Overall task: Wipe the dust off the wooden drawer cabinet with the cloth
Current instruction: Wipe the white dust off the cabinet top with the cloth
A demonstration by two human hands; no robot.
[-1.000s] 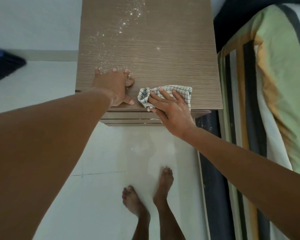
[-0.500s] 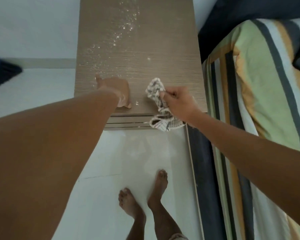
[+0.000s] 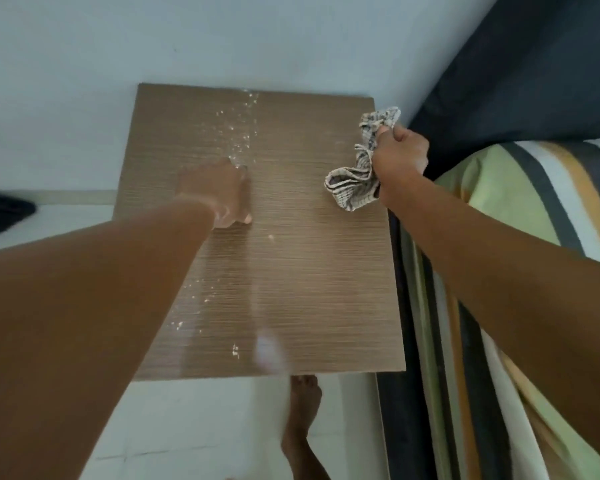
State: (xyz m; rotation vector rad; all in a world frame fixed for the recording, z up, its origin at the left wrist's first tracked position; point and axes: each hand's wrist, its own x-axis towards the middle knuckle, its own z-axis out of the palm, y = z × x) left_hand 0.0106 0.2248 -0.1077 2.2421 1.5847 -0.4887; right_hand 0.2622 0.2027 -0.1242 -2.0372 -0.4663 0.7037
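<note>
While white dust (image 3: 240, 131) streaks the middle and left of the wooden drawer cabinet (image 3: 326, 271), you're only partway: its right side looks clean. Your right hand (image 3: 397, 157) is clenched on the bunched cloth (image 3: 355, 178) near the right edge; your left hand (image 3: 222, 192) rests on top, fingers curled. No containers show.

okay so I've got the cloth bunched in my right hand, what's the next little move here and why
Probably bring the cloth in your right hand down and left onto the white dust streaking the cabinet top, just beyond your left hand. The cloth looks lifted near the right edge, and that dust is unwiped.
</note>
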